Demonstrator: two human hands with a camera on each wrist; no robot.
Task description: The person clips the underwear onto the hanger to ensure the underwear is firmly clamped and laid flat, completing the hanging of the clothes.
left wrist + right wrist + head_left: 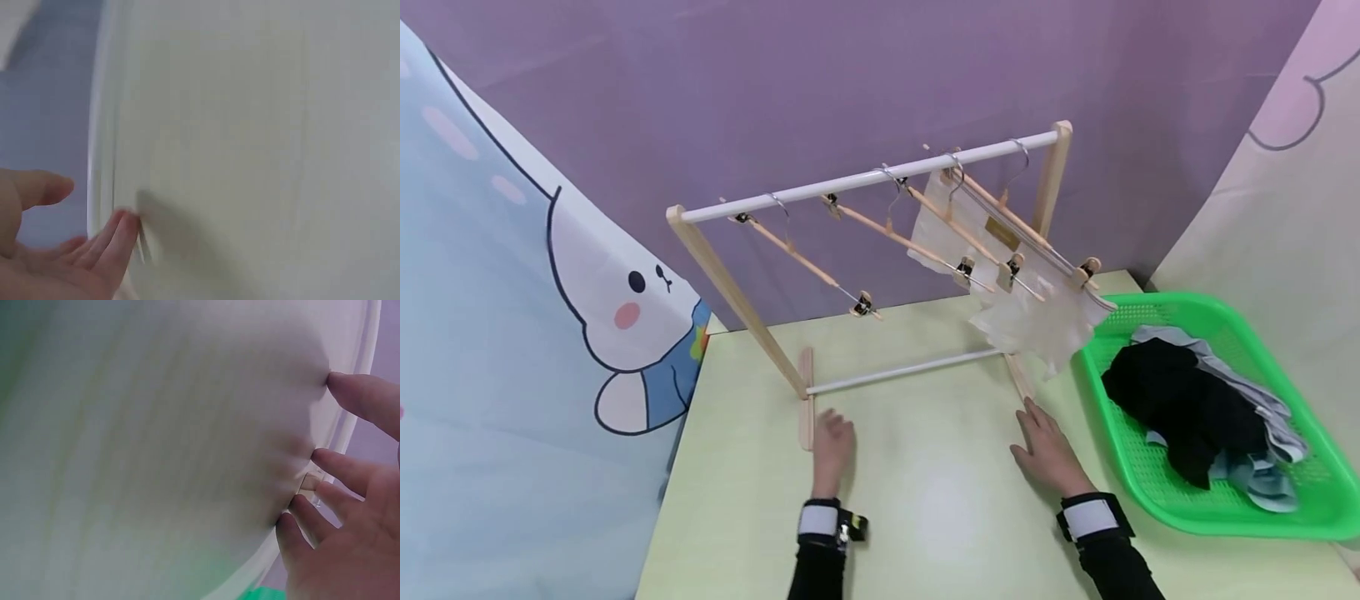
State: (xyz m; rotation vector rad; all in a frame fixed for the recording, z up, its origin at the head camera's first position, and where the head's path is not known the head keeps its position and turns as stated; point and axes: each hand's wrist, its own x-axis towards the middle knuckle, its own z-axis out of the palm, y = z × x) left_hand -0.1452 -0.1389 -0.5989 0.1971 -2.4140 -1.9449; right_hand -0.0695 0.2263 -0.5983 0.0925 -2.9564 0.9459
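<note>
Sleeves (817,575), both blk, were nearest us over the pale table (940,542). Left hand (832,446) held nothing, thumb apart, fingers close tog., just right of the left foot (807,421) of the rack (850,181). Right hand (1051,454) had fingers spread, tips on the table, index by the near end of the right foot (1018,379); contact w/ it we couldn't tell. To its right we saw a green basket (1225,527) w/ blk & grey clothes (1180,400). Rack stood beyond both hands w/ 4 hangers (805,262), white cloth (1037,321) on the rightmost, purple backdrop (850,83) farthest.
</note>
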